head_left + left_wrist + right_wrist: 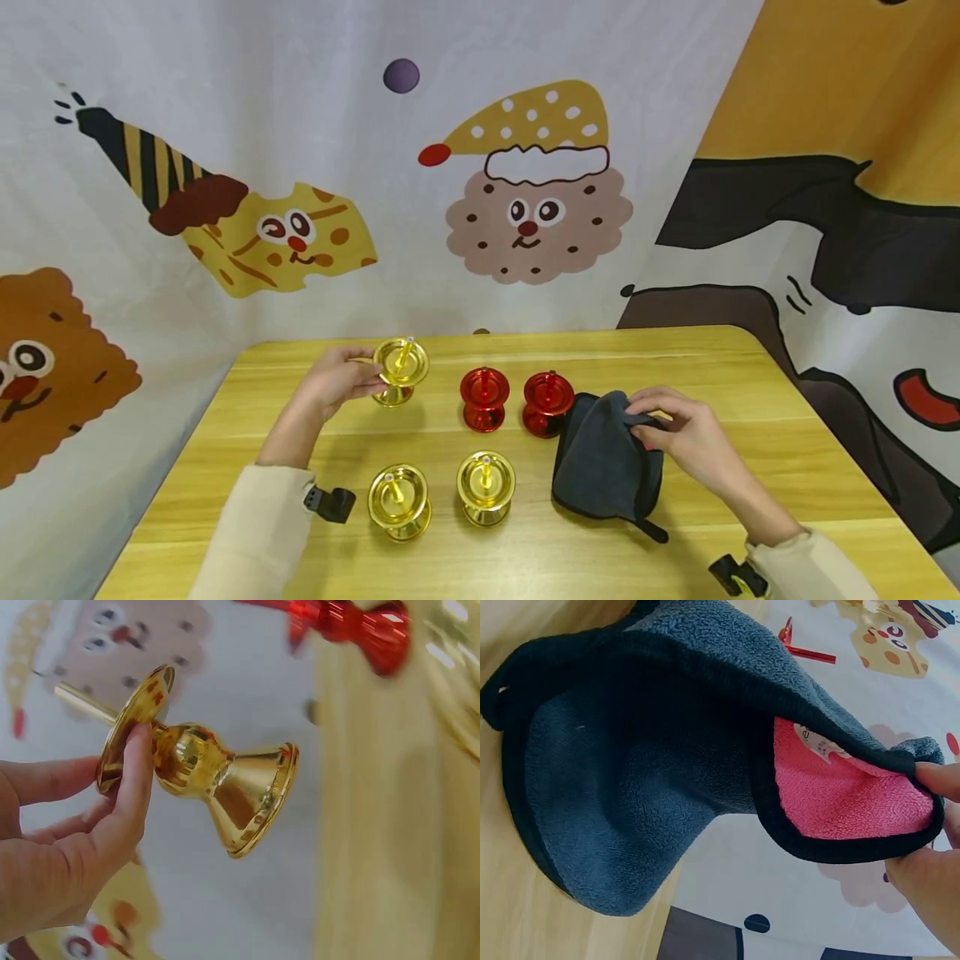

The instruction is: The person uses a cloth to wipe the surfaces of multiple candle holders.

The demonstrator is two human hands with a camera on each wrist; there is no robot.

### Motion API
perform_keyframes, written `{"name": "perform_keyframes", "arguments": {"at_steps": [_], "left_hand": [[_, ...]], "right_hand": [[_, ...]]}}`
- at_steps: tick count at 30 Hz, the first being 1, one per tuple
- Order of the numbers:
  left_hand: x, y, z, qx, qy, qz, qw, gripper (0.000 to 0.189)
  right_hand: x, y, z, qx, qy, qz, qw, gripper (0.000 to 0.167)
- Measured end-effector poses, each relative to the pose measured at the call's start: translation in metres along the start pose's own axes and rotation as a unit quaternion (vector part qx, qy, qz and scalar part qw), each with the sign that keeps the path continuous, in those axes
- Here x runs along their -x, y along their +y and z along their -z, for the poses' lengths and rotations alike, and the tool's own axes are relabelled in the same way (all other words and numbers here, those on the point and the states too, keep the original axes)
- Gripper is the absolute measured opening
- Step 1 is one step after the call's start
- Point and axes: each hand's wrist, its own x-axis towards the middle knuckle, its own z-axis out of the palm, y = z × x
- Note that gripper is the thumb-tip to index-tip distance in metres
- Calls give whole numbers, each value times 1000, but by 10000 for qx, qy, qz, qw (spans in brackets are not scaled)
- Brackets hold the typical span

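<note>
My left hand [341, 383] pinches the dish rim of a gold candle holder [394, 395] at the back left of the table. In the left wrist view its flared base [247, 795] points away from the fingers, and a thin spike [81, 701] rises from the dish. With thumb and fingers, my right hand [693, 437] pinches a corner of a folded blue-grey towel [600, 467] on the right. The towel has dark edging, and its raised corner turns up a pink underside [847, 806] with a white label in the right wrist view.
Two red candle holders, one in the middle [483, 404] and one [547, 404] right beside the towel, stand on the wooden table [300, 550]. Two more gold ones, left [401, 504] and right [486, 492], stand nearer the front. A cartoon-printed curtain [420, 225] hangs behind.
</note>
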Motion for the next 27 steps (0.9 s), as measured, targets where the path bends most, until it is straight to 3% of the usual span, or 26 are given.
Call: {"name": "perform_keyframes", "arguments": {"at_steps": [5, 10, 15, 23, 27], "left_hand": [[11, 22, -21, 26, -97, -274, 9996, 39], [16, 30, -49, 239, -278, -462, 9983, 32], [17, 28, -80, 390, -478, -558, 9965, 27], [16, 16, -137, 454, -820, -428, 9947, 27], [17, 9, -159, 639, -959, -365, 9927, 31]], "right_hand": [[-2, -3, 4, -95, 4, -125, 9999, 19], [-6, -9, 7, 8, -1, -226, 9997, 19], [-10, -15, 11, 130, 37, -324, 9994, 17], [-17, -31, 10, 241, 200, -300, 9991, 16], [-20, -40, 8, -77, 189, -233, 9995, 16]]}}
